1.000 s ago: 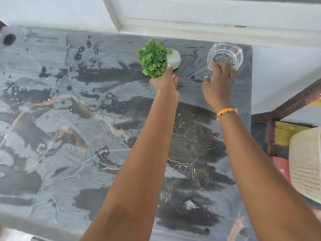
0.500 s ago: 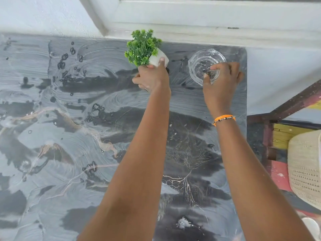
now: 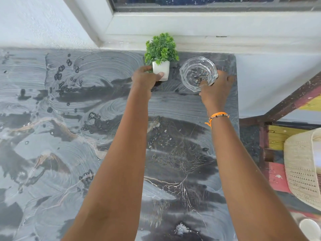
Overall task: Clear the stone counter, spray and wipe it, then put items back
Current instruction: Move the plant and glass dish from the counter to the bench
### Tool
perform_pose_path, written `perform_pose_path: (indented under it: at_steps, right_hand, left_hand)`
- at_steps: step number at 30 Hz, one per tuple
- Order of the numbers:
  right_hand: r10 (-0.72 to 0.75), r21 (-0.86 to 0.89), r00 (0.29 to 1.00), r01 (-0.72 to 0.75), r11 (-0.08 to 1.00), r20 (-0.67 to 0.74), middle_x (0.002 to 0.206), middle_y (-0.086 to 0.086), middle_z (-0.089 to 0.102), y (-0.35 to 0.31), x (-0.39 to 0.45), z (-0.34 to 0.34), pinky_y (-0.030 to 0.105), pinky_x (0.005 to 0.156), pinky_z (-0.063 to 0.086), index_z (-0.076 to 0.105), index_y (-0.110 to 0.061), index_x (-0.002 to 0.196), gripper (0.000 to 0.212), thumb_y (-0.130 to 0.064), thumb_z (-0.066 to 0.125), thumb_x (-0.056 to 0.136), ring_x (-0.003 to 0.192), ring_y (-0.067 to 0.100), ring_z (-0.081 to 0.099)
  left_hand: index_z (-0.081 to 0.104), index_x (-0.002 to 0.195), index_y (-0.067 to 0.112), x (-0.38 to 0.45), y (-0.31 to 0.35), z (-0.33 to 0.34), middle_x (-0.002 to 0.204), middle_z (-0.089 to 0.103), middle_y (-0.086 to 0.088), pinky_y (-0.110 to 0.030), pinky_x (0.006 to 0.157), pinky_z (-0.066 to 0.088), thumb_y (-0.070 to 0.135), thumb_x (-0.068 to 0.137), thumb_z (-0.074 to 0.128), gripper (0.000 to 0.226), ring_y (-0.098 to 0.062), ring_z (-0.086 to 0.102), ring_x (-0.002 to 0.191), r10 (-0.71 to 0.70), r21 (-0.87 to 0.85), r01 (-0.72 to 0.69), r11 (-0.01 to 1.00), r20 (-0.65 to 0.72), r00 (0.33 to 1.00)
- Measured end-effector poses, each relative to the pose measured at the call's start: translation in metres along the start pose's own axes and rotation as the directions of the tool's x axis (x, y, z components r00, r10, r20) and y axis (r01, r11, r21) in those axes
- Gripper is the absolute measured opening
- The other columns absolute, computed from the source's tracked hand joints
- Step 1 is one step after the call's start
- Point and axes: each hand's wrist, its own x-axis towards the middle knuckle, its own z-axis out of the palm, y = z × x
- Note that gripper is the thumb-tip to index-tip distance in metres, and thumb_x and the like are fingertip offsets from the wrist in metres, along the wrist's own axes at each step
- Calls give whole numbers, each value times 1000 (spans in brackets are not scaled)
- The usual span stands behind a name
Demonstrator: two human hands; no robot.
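The dark stone counter [image 3: 69, 136] shows wet wipe streaks and droplets. A small green plant in a white square pot [image 3: 161, 70] stands upright at the counter's far edge under the window sill. My left hand [image 3: 145, 79] grips the pot, thumb across its front. To its right a clear glass bowl [image 3: 198, 72] sits on the counter near the far right corner. My right hand [image 3: 215, 87] holds the bowl's near rim, with fingers curled over the edge.
A white window frame and sill [image 3: 191, 28] run along the back wall. Past the counter's right edge stand a painted wooden frame [image 3: 284, 108], a woven cream basket [image 3: 302, 167] and a white cup [image 3: 309, 228].
Both hands drew back toward me while lowering the items; the plant pot went from tilted to upright on the counter, and the glass bowl now sits flat near the corner.
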Motion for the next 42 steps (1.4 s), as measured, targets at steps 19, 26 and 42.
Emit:
perform_pose_path:
  at_steps: [19, 26, 42]
  right_hand:
    - [42, -73, 997, -38, 997, 63, 96, 13, 55, 23, -40, -33, 36, 53, 46, 54, 0, 98, 23, -20, 52, 89, 64, 30, 71]
    - [119, 22, 992, -118, 993, -51, 110, 16, 55, 55, -112, -85, 49, 80, 51, 52, -3, 108, 28, -23, 52, 88, 88, 38, 66]
    - [184, 11, 901, -195, 981, -393, 98, 12, 51, 203, -274, -318, 11, 52, 42, 51, -5, 95, 16, -15, 56, 84, 81, 29, 56]
  left_hand:
    - [49, 111, 25, -66, -57, 4, 105, 60, 11, -26, 76, 50, 1, 70, 76, 55, -12, 58, 103, 240, 153, -251, 956, 90, 967]
    - [51, 120, 25, -156, -98, 5, 104, 62, 11, -29, 86, 49, 9, 83, 67, 43, -6, 60, 95, 253, -84, -241, 967, 189, 949]
    - [57, 88, 30, -379, -214, 84, 85, 68, 9, -35, 85, 51, 2, 77, 71, 33, -18, 64, 90, 230, -69, -226, 972, 491, 840]
